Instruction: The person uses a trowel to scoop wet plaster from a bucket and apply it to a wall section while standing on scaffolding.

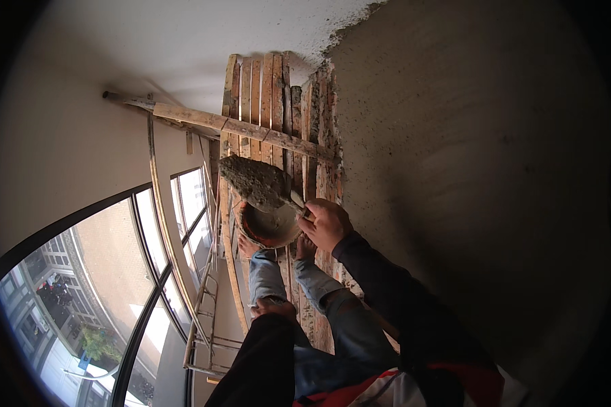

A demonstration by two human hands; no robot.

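My right hand (326, 224) is closed around the handle of a trowel (297, 199). A thick heap of wet grey mortar (254, 182) covers the trowel's blade, which points away to the left. Just below the blade is a round bucket (241, 220) with a mortar-smeared rim and an orange-red inner wall. The blade hides part of the bucket's mouth. My left hand (273, 308) rests near my left knee, beside the torn jeans; its fingers are mostly hidden.
Narrow wooden planks (256, 85) form the platform under my feet. A wooden pole (231, 125) crosses above them. To the right rises a wall with fresh grey plaster (455, 149). Large windows (108, 251) and a metal scaffold frame (207, 325) are on the left.
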